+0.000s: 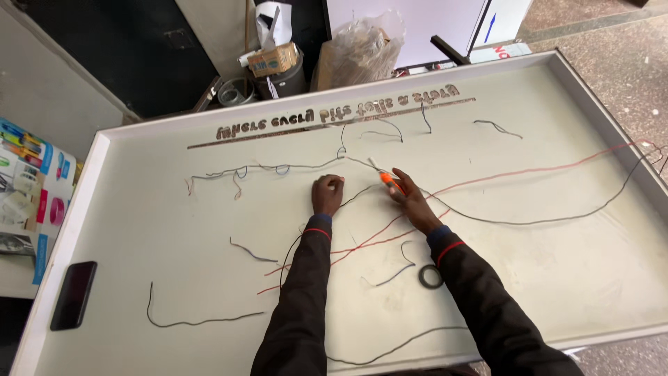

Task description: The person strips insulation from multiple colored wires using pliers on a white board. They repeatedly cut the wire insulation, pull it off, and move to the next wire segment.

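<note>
Stone-patterned floor (626, 63) surrounds a large white shallow tray-like worktop (174, 230) with a raised rim, seen from above.

Items, left to right:

- Colourful printed cardboard boxes (28, 188), stacked just off the worktop's left edge.
- Black flat rectangular phone (73, 294), lying on the left rim.
- Thin black loose wire (195, 322), curved, near the front left.
- Row of brown cut-out lettering (334, 117) along the far side, above a brown strip.
- Thin grey and blue wire run (264, 169), strung with small loops across the middle, left of the hands.
- Left hand (327, 193), dark sleeve with red cuff stripe; fingers curled together and pressed down on the worktop at a wire; whether they pinch it cannot be told.
- Small orange-handled tool (386, 179), gripped in the right hand (410, 198); fingers closed around it, tip pointing toward the wire junction between both hands.
- Thin red wires (362, 244), crossing under the forearms and running on toward the far right corner.
- Black roll of tape (431, 277), flat on the worktop just beside the right sleeve.
- Long black wire (557, 221), sweeping from the right hand to the right rim.
- Crumpled clear plastic bag (362, 49) and small brown cardboard box (273, 59), beyond the far rim.
</note>
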